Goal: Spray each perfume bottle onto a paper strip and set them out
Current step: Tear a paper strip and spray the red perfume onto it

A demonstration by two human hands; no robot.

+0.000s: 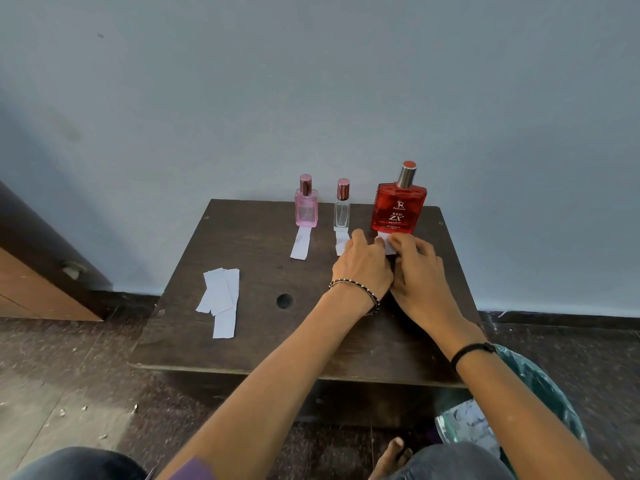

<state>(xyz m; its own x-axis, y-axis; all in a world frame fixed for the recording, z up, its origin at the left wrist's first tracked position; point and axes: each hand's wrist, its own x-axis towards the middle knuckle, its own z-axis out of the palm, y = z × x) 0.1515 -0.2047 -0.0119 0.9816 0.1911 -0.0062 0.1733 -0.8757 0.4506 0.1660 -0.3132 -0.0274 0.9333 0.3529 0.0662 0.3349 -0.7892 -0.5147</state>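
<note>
Dark surface (242, 341) by a blue wall holds three bottles. Both hands, left hand (362, 266) and right hand (420, 268), pinch a strip (389, 247) just before the red bottle (398, 209), its length pointing at the bottle.

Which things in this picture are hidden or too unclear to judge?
Head view only:
- White paper strip before the red square perfume bottle: mostly covered by the left hand and right hand.
- Small print on the red bottle's label: too small.
- Contents of the green-lined bin: cut off and blurred.
</note>
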